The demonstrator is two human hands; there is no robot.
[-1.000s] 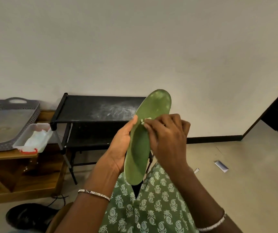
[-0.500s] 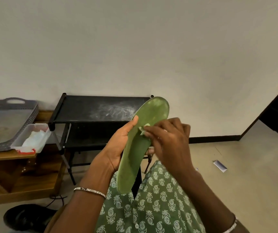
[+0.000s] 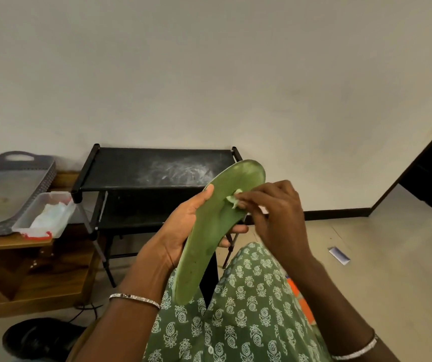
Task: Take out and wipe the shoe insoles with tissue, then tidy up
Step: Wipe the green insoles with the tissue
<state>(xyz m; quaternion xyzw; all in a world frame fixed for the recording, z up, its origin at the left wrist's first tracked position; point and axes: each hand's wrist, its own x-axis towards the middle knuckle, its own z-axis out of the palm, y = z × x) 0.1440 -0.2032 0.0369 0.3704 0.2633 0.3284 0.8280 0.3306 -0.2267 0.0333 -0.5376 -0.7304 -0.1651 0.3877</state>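
Observation:
A green insole (image 3: 209, 231) stands tilted in front of me, toe end up and to the right, above my lap. My left hand (image 3: 183, 228) grips it from behind at mid-length, thumb on its left edge. My right hand (image 3: 275, 218) pinches a small wad of pale tissue (image 3: 233, 201) against the upper part of the insole. A black shoe (image 3: 40, 338) lies on the floor at the bottom left.
A black metal rack (image 3: 157, 173) stands against the wall ahead. To the left, a wooden shelf (image 3: 26, 270) carries a grey tray (image 3: 8, 189) and a clear box of tissues (image 3: 45, 215). A scrap of paper (image 3: 339, 255) lies on the floor to the right.
The insole has dropped a little and tilted further right. My right hand with the tissue has slid slightly along its upper part.

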